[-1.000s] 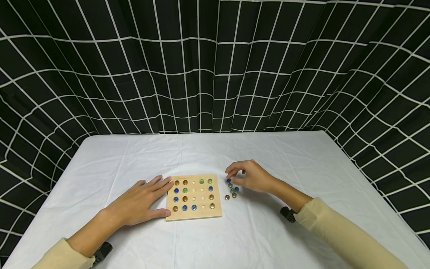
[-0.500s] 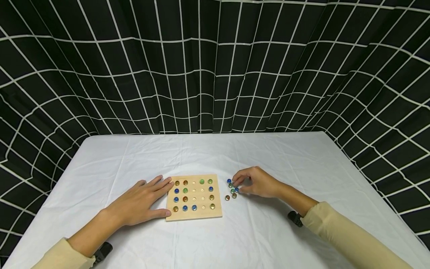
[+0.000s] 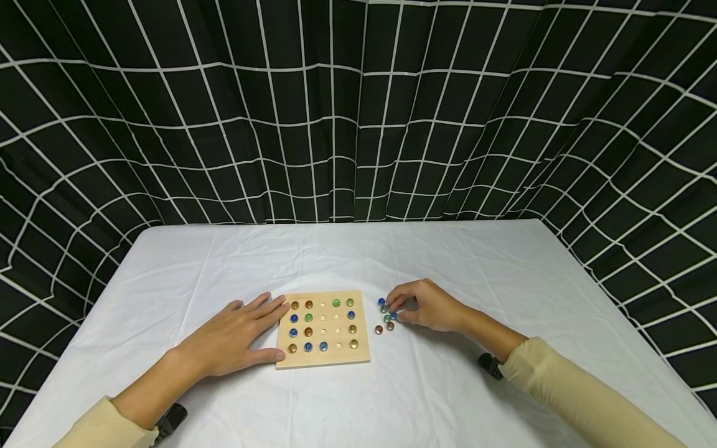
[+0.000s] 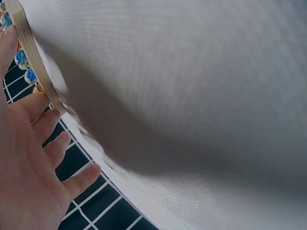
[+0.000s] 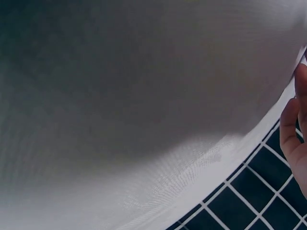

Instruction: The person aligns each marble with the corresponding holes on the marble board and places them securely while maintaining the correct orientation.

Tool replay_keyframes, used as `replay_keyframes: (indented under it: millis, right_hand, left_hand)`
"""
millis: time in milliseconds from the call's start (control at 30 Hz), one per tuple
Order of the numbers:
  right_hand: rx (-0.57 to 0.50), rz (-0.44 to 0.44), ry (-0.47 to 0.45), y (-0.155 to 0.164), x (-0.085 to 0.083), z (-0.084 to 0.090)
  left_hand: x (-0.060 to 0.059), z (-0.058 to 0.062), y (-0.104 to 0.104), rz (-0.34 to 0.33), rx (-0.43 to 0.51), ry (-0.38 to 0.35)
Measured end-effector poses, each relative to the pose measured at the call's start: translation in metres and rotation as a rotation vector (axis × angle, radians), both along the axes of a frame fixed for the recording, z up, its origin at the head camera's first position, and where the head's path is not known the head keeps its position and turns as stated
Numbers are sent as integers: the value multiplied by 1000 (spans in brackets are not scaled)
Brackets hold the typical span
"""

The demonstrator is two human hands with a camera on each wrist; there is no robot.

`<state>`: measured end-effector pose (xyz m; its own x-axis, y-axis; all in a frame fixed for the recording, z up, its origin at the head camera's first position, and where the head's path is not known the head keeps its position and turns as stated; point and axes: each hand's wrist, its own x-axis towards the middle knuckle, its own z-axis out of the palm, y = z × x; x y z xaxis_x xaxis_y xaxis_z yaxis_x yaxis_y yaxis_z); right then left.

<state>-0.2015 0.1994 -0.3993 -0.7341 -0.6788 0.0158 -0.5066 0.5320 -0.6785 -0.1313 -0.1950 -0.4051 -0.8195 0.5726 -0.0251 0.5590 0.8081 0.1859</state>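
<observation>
At the near edge of the table (image 3: 426, 398), two cream sleeves (image 3: 582, 398) enter from left and right. Left hand (image 3: 235, 339) lies flat, fingers straight and relaxed, thumb and fingertips touching the left edge of the board (image 3: 330, 356); it grips nothing. The left wrist view confirms fingers against the board's side. Board: wooden square, pits in rows, most holding marbles, several pits in the middle columns bare.

Just right of the board, loose marbles (image 3: 386, 317) sit in a small cluster on the cloth. Right hand (image 3: 428, 306) rests immediately right of the cluster, fingers curled, fingertips down among the marbles at its left; it looks like a pinch on a blue one, but the marble itself is too small to confirm. The right wrist view shows only cloth and a finger edge.

Key relation: cluster lies between right hand and board; bare pits are to the hand's left; right hand is nearer.

Behind: black curtain (image 3: 358, 112) with white grid.
</observation>
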Motion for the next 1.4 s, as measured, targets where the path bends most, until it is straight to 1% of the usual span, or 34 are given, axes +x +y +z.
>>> replay_keyframes:
  millis: [100, 267, 333, 467, 733, 933, 1200, 1400]
  right_hand:
    - [2, -9, 5, 0, 0, 1]
    - [-13, -7, 63, -2, -2, 4]
    - [-20, -2, 72, -5, -2, 6]
    - [-34, 1, 60, -13, 1, 11]
    - [-47, 25, 46, -36, 11, 17]
    - [-72, 58, 4, -53, 19, 22]
    - [-78, 127, 13, -70, 26, 19]
    - [-67, 143, 23, -80, 30, 17]
  left_hand:
    - [0, 0, 0, 1, -2, -5]
    - [-1, -1, -1, -2, -4, -3]
    - [-1, -1, -1, -3, -6, -2]
    - [-1, -1, -1, -3, -8, -1]
    - [-1, -1, -1, -13, -4, 12]
    - [-1, 0, -2, -17, -5, 26]
    - [-1, 0, -1, -20, -7, 27]
    - [-1, 0, -1, -17, -11, 19]
